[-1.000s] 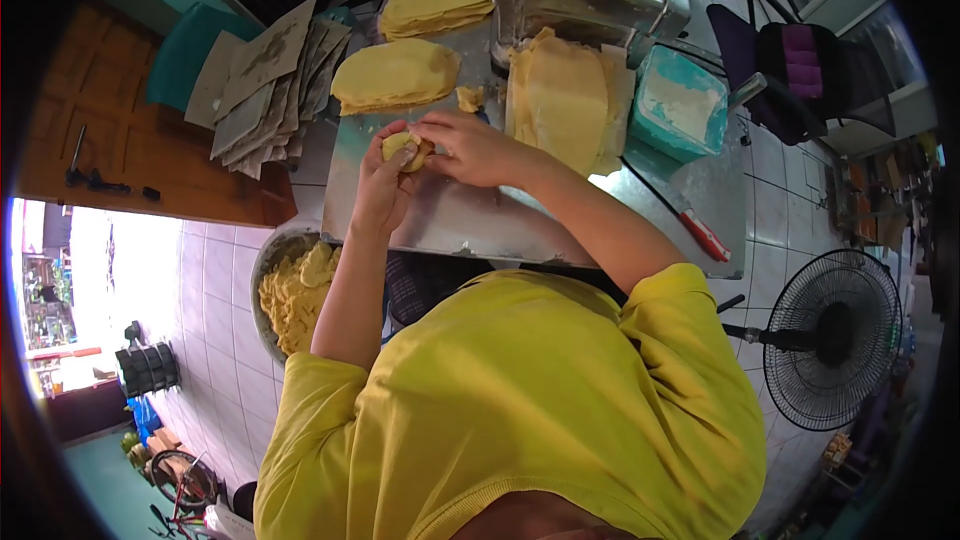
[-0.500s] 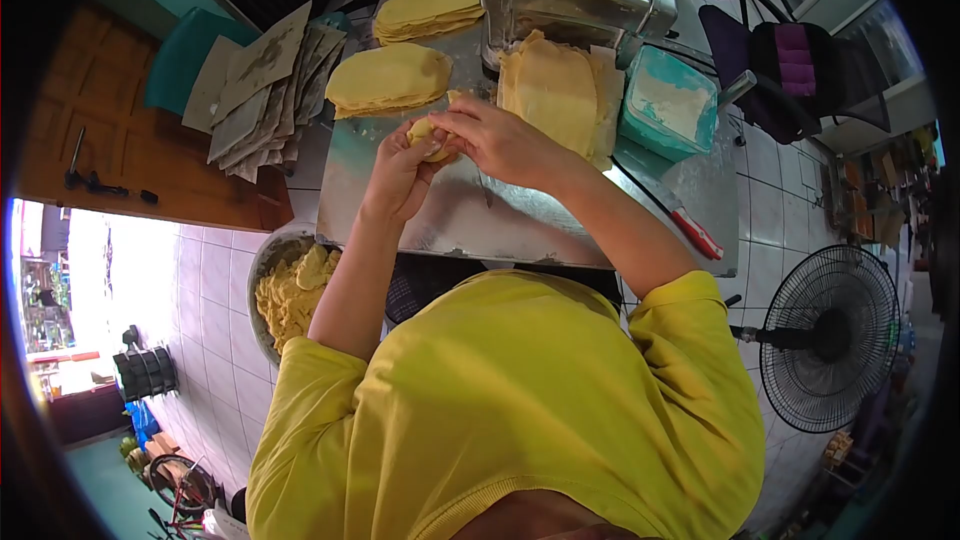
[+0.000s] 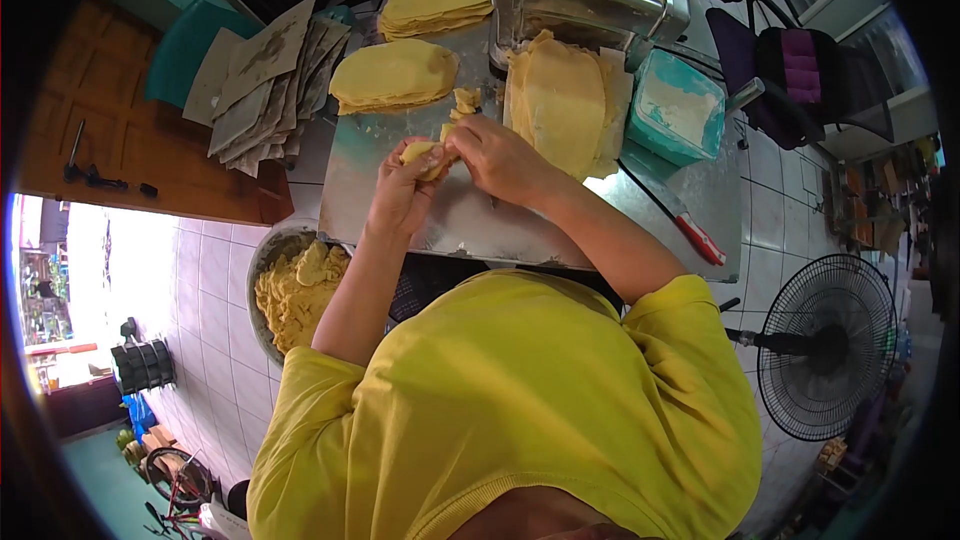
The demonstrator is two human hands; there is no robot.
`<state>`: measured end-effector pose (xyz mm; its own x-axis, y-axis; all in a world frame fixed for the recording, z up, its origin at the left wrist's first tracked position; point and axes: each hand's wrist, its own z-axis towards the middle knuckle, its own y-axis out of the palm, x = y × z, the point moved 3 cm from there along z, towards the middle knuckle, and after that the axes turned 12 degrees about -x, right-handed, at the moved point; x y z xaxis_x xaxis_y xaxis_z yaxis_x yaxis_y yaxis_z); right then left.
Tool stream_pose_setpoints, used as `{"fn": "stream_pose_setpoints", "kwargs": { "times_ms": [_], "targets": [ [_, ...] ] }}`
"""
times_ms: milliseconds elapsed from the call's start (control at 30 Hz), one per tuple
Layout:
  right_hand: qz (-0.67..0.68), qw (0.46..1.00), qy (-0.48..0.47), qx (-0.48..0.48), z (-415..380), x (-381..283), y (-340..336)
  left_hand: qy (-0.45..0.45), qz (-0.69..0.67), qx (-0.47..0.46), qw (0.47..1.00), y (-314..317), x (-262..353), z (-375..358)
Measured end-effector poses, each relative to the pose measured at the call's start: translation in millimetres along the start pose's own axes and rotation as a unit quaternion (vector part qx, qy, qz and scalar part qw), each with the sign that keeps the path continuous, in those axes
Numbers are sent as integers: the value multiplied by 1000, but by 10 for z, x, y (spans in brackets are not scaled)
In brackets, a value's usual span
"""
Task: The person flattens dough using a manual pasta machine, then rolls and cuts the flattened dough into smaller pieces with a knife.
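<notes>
A small lump of yellow dough [image 3: 424, 154] sits in my left hand [image 3: 400, 192], with the fingers and thumb closed round it. My right hand [image 3: 500, 162] is at the lump's right side, thumb and fingers pinched on the dough. Just beyond my right fingers, small dough scraps [image 3: 466, 102] lie on the metal table [image 3: 470, 220]. Beyond my hands are two stacks of flat dough sheets, a nearer stack [image 3: 392, 76] and a farther stack [image 3: 435, 8]. To the right is another pile of dough sheets [image 3: 562, 105], in front of a steel dough roller machine [image 3: 590, 0].
A teal tub of flour [image 3: 678, 105] and a red-handled knife [image 3: 700, 240] are on the table's right side. Low at my left stands a bowl of dough [image 3: 298, 295]. Stacked cardboard pieces [image 3: 265, 90] are at the left, a black fan [image 3: 828, 345] at the right.
My right hand has shifted slightly down and right, and the scraps beyond it show more fully. Both hands stay on the dough. The whole view has shifted slightly.
</notes>
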<state>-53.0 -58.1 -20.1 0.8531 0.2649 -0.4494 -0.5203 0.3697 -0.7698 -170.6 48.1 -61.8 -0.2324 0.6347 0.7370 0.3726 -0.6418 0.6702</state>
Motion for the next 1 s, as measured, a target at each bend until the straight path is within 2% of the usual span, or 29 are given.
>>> {"fn": "stream_pose_setpoints", "kwargs": {
  "times_ms": [33, 100, 133, 200, 233, 267, 333, 433, 467, 533, 567, 633, 767, 833, 867, 900, 933, 967, 1000],
  "targets": [
    [0, 1000, -2, -1, 47, 39, 9, 2, -1, 1, 1000, 19, 37, 14],
    [-13, 995, -36, 96, 136, 119, -30, 33, -13, 13, 999, 33, 130, 29],
    [-12, 995, -39, 94, 171, 189, -58, 37, -13, 15, 999, -17, 155, 13],
    [-15, 988, 64, 137, 173, 421, -178, 43, -5, -1, 999, -96, 221, -34],
    [-15, 993, 82, 82, 177, 480, -144, 42, -6, 3, 999, -83, 228, -47],
    [-12, 993, 85, 80, 167, 530, -73, 30, -27, -3, 999, 45, 261, -42],
    [-72, 992, 101, -18, 152, 658, 117, 20, -50, -13, 998, 135, 265, 1],
    [-120, 985, 125, -8, 144, 604, 215, -4, -43, -47, 998, 171, 265, 86],
    [-122, 985, 125, -8, 145, 516, 177, -2, -20, -37, 999, 159, 258, 101],
    [-19, 998, 32, 45, 184, 227, -67, 0, 2, -36, 999, 163, 252, 159],
    [-26, 998, 33, 48, 192, 89, -159, 5, 27, -28, 999, 166, 252, 171],
    [-16, 999, -39, 23, 195, -160, -275, 8, 51, -30, 998, 245, 228, 206],
    [-32, 998, -35, 44, 106, -69, -461, -53, 20, -91, 994, 557, 185, 241],
    [11, 993, 29, 110, 35, 10, -599, -71, 3, -118, 991, 679, 146, 289],
    [5, 993, 29, 112, 9, 33, -646, -5, 180, -108, 978, 714, 149, 331],
    [68, 990, 61, 111, -22, 87, -681, 63, 349, -94, 930, 754, 162, 363],
    [132, 981, 93, 108, -52, 135, -712, 65, 350, -99, 929, 773, 142, 402],
    [128, 981, 92, 112, -81, 139, -746, 82, 371, -119, 917, 800, 133, 437],
    [213, 962, 130, 110, -118, 168, -753, 99, 392, -140, 904, 829, 130, 467]
  ]
}}
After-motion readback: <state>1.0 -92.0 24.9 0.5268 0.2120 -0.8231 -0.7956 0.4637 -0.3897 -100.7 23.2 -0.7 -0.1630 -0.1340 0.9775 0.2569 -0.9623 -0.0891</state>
